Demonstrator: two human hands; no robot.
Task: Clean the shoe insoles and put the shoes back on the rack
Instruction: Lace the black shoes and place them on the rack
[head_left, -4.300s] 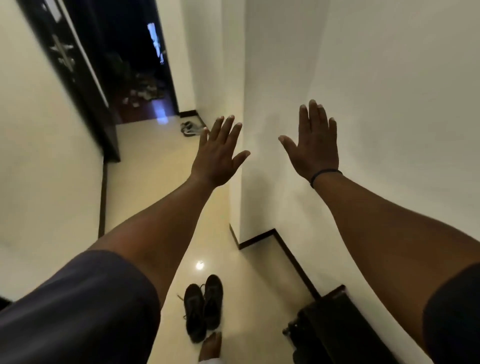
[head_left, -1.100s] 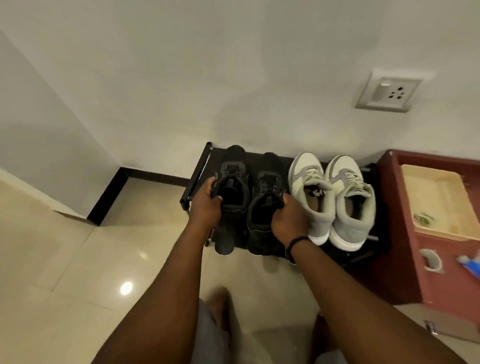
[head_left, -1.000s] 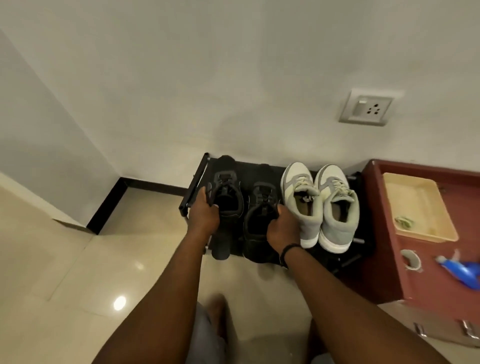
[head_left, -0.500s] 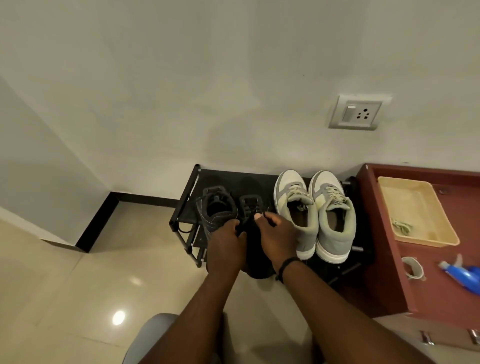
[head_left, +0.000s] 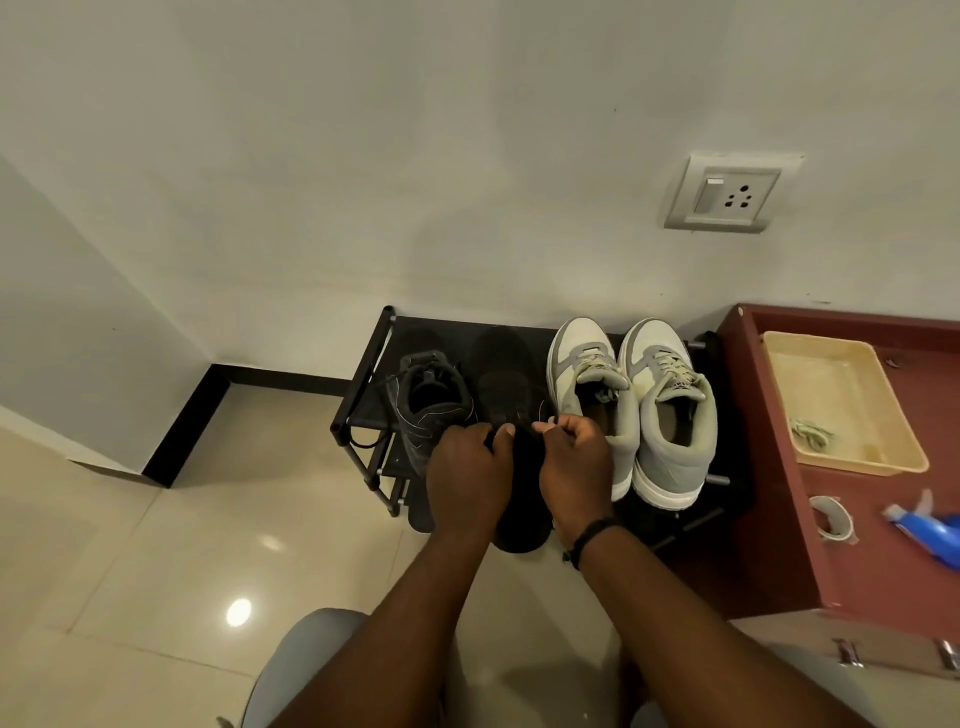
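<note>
A black shoe rack stands against the wall. On its top shelf sit a pair of black shoes and a pair of white and grey sneakers. The left black shoe sits free, its opening facing up. Both hands are at the opening of the right black shoe, whose heel hangs over the rack's front edge. My left hand grips the shoe's collar on the left side. My right hand pinches its right side with curled fingers. The insole is hidden.
A dark red cabinet stands right of the rack, carrying a yellow tray, a tape roll and a blue spray bottle. A wall socket is above. Glossy tiled floor lies to the left.
One second ago each hand held one black shoe on the rack. My left hand let go of the left shoe, and both hands now hold the right black shoe.
</note>
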